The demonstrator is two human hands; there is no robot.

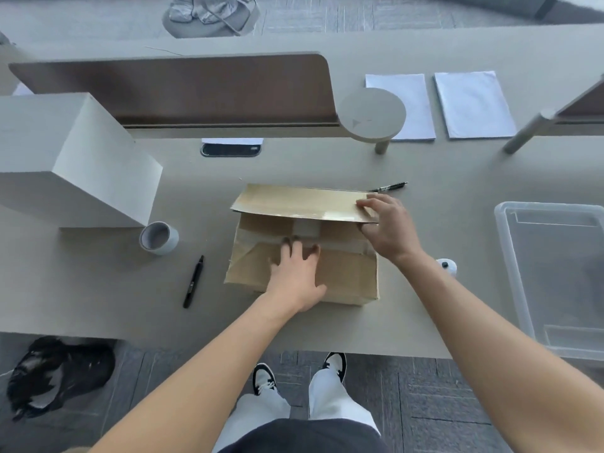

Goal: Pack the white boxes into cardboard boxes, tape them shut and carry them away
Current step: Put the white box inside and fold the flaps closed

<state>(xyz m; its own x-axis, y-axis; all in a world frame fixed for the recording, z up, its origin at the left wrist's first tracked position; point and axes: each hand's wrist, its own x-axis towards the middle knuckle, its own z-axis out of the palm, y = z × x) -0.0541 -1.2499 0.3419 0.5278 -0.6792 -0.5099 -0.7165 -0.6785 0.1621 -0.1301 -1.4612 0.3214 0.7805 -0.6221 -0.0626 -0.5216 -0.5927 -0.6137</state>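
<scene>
Left hand (pixel 295 279) flat, fingers spread on near flap of carton (pixel 302 256), right hand (pixel 385 228) pinching far flap (pixel 304 202), tape roll (pixel 159 238) left

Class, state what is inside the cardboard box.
Through the gap in the cardboard box, a pale white patch shows. Flaps and the left hand cover the rest.

The brown cardboard box (pixel 302 253) kept its contents hidden under its flaps; only a pale patch showed. The left hand's fingertips (pixel 295 245) were blurred. The clear plastic bin (pixel 523 273) ran past the right edge, and a small white bottle (pixel 447 265) sat half-hidden behind the right forearm.
</scene>
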